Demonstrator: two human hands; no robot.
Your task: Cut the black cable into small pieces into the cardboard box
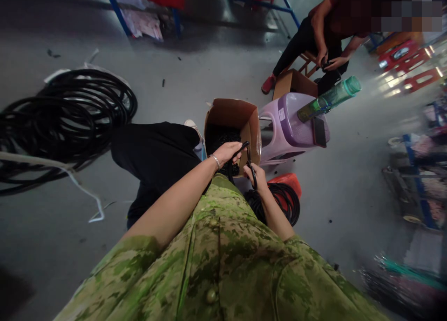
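Over the near side of an open cardboard box (233, 108), my left hand (227, 152) holds a black hose (240, 149) whose end points up and right. My right hand (257, 177) is closed round the handles of dark scissors (249, 159), with the blades upward beside the hose end. Whether the blades touch the hose cannot be made out. Inside the box lie many small black pieces (223, 136). A coil of black hose (288, 204) rests on the floor beside my right forearm, against a red bag (291, 183).
Right of the box stands a purple stool (293, 118) bearing a green bottle (335, 97) and a dark phone (319, 132). Large black coils (70, 111) lie at left. A seated person (324, 32) works at the upper right, near another box (291, 83).
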